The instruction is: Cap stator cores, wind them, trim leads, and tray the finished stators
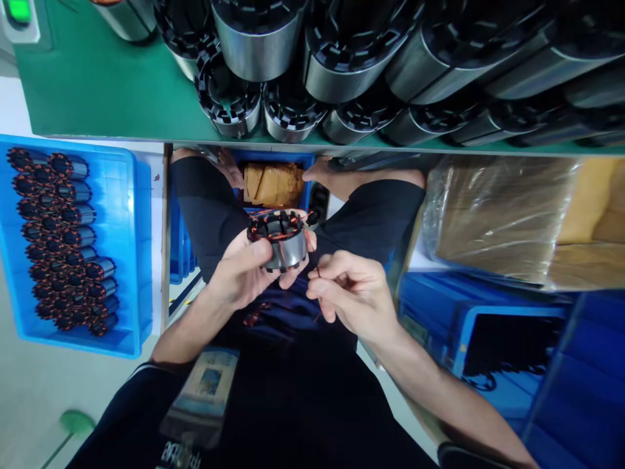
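Green tabletop [122,91] ahead, and we're at work before it!
Our right hand [359,286] pinches a thin strand [318,271] at its fingertips; our left hand [244,267] grips the copper-wound metal ring [288,252], held above our lap [293,309]. Beyond, black-ended metal cylinders [258,49] crowd the tabletop.

Head camera: the one view, worn on my head, looking forward and steeply down over my black-clothed torso [312,404].
Torso: nearest the lens, filling the bottom middle and cut by the lower edge.
Hands: my bare left grip [239,270] and bare right grip [359,286] come near mid-view, seen from above at close range.
Table: the flat green table [97,85] crosses the top, beyond my lap.
Sides: wide enough to take in a shallow blue plastic tray [110,185] at left and a brown plastic-wrapped package [498,221] at right.
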The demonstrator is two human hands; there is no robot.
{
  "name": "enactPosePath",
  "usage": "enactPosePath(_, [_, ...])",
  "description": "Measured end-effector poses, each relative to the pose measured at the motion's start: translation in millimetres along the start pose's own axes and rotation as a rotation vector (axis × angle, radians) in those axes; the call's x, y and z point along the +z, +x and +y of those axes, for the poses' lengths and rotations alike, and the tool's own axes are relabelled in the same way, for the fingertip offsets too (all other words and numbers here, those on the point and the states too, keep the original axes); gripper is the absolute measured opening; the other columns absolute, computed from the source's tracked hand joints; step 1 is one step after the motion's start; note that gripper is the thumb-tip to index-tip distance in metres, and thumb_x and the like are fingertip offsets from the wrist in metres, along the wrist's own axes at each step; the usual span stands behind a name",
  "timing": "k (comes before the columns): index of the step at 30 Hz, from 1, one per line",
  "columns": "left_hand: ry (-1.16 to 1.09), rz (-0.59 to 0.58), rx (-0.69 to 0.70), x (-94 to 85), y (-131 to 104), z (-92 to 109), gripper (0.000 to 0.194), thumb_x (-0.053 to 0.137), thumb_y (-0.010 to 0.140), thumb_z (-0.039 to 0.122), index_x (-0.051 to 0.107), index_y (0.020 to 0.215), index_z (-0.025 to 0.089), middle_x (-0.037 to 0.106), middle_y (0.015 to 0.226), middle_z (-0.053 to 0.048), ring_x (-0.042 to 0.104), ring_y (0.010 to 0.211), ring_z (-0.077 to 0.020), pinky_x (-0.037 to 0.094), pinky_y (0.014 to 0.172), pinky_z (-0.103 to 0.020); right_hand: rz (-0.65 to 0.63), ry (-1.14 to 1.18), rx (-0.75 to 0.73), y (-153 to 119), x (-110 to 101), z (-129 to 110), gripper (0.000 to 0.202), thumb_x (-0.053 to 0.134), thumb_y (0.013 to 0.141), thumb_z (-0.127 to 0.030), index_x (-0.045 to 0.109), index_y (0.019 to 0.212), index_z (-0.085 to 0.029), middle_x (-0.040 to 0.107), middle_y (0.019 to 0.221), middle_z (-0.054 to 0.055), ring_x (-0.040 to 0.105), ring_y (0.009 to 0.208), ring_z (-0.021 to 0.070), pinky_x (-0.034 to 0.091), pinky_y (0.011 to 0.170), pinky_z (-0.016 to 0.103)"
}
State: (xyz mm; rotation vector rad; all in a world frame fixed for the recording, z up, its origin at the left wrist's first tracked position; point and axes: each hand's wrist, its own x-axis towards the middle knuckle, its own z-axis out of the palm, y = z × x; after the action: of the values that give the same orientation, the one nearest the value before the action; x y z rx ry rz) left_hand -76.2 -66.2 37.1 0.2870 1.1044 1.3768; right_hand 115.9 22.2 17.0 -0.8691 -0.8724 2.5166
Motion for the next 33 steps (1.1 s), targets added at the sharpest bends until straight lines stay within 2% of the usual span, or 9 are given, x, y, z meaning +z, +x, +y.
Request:
enactPosePath(4, [-0.112, -0.068, -0.103, 4.5, 7.0, -2.2, 0.080, 0.106, 0.074, 0.066, 0.076, 0.136, 0.026, 0.069, 0.094, -0.002, 0.047, 0.052, -0.0095, 0.046, 0.041, -0.026, -0.093, -0.182, -0.021, -1.7, -3.6, -21.4, 0.022, 0.111, 0.097, -0.033, 0.093, 0.094, -0.021, 0.084, 0.077, 0.002, 0.072, 0.049, 0.0103, 0.059, 0.046, 0.016])
enactPosePath(9, [-0.020, -0.023, -0.081, -13.0, 5.6, -4.5, 0.071, 0.107, 0.074, 0.076, 0.080, 0.113, 0.023, 0.079, 0.097, -0.010, 0.074, 0.071, -0.0244, 0.068, 0.062, -0.040, -0.129, -0.258, -0.131, -10.2, 3.4, -53.1, 0.015, 0.109, 0.098, -0.020, 0.095, 0.103, -0.024, 0.087, 0.082, 0.001, 0.075, 0.052, 0.0111, 0.060, 0.047, 0.018])
enactPosePath(12, [-0.003, 0.008, -0.112, -25.1, 0.3, -7.8, 0.058, 0.104, 0.089, 0.064, 0.082, 0.122, 0.022, 0.085, 0.102, -0.011, 0.082, 0.081, -0.0267, 0.074, 0.078, -0.042, -0.092, -0.327, -0.128, -12.8, 10.0, -57.5, 0.011, 0.104, 0.103, -0.021, 0.093, 0.103, -0.023, 0.084, 0.080, 0.000, 0.072, 0.050, 0.0099, 0.057, 0.046, 0.019])
enactPosePath(15, [-0.009, 0.048, -0.082, -28.9, -2.5, -13.3, 0.065, 0.108, 0.087, 0.058, 0.080, 0.135, 0.023, 0.087, 0.111, -0.010, 0.082, 0.082, -0.0226, 0.071, 0.076, -0.035, -0.127, -0.426, -0.137, -8.8, 10.3, -36.6, 0.013, 0.101, 0.106, -0.026, 0.091, 0.101, -0.021, 0.083, 0.078, 0.001, 0.071, 0.051, 0.0109, 0.055, 0.048, 0.020])
enactPosePath(18, [0.104, 0.125, 0.106, -25.5, -1.5, -17.5, 0.070, 0.117, 0.077, 0.055, 0.079, 0.128, 0.024, 0.085, 0.108, -0.005, 0.074, 0.076, -0.0163, 0.064, 0.069, -0.028, -0.236, -0.525, -0.094, 3.4, -4.7, 3.9, 0.030, 0.097, 0.110, -0.042, 0.087, 0.094, -0.019, 0.083, 0.079, 0.002, 0.073, 0.054, 0.0130, 0.055, 0.051, 0.022])
enactPosePath(22, [0.429, -0.005, 0.401, -17.2, 0.8, -6.7, 0.058, 0.121, 0.076, 0.034, 0.082, 0.118, 0.022, 0.086, 0.103, -0.005, 0.081, 0.088, -0.0194, 0.069, 0.087, -0.031, -0.227, -0.653, -0.010, 29.4, -47.8, 29.3, 0.043, 0.095, 0.108, -0.057, 0.085, 0.090, -0.019, 0.085, 0.083, 0.004, 0.077, 0.067, 0.0156, 0.059, 0.061, 0.023])
enactPosePath(25, [0.570, -0.171, 0.473, -9.6, -0.4, 9.9, 0.056, 0.114, 0.076, 0.018, 0.083, 0.122, 0.024, 0.089, 0.109, -0.007, 0.087, 0.101, -0.0262, 0.072, 0.097, -0.036, -0.140, -0.680, -0.001, 43.7, -69.3, -3.1, 0.042, 0.094, 0.110, -0.060, 0.086, 0.098, -0.020, 0.092, 0.099, 0.007, 0.085, 0.086, 0.0177, 0.068, 0.080, 0.026])
enactPosePath(28, [0.562, -0.267, 0.384, -3.1, -2.7, 22.0, 0.077, 0.109, 0.080, 0.016, 0.075, 0.148, 0.029, 0.090, 0.121, -0.006, 0.091, 0.105, -0.0274, 0.073, 0.097, -0.036, -0.204, -0.550, 0.045, 47.2, -60.0, -55.8, 0.051, 0.089, 0.114, -0.070, 0.085, 0.098, -0.021, 0.093, 0.102, 0.008, 0.089, 0.094, 0.0195, 0.073, 0.091, 0.030])
enactPosePath(33, [0.570, -0.370, 0.155, -3.9, -7.4, 23.2, 0.118, 0.112, 0.085, 0.029, 0.049, 0.185, 0.039, 0.090, 0.122, -0.006, 0.093, 0.095, -0.0308, 0.074, 0.078, -0.036, -0.491, -0.411, 0.181, 41.7, -16.3, -105.0, 0.031, 0.100, 0.109, -0.043, 0.083, 0.096, -0.020, 0.089, 0.089, 0.002, 0.082, 0.071, 0.0144, 0.066, 0.066, 0.024])
